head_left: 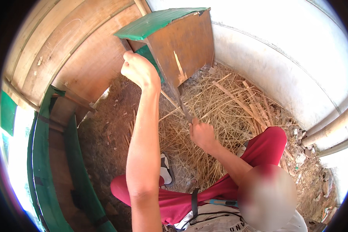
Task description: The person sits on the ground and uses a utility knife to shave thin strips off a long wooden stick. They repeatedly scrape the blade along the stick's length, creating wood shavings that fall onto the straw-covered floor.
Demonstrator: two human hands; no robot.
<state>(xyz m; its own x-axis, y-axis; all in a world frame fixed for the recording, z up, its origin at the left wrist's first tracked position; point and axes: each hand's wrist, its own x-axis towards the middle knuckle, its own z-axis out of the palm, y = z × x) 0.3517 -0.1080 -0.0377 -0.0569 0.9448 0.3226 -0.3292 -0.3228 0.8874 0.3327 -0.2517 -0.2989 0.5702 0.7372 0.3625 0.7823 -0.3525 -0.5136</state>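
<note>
A brown wooden box [185, 42] with a green covered top [162, 21] stands tilted at the far end, in the corner between two walls. My left hand [139, 69] is closed at its left front post, fingers wrapped round and mostly hidden from view. Lower and to the right, my right hand [203, 133] grips the lower end of a narrow dark leg [185, 108] that runs in line with the box's right front post. The side panel carries a pale splintered patch [179, 65] near its lower edge.
Loose straw [205, 154] covers the ground between my knees and the box, with wood strips [243, 102] on its right. At left stands a green-edged wooden frame [62, 154]. Wooden boards [85, 42] and a white sheet wall [274, 58] enclose the corner.
</note>
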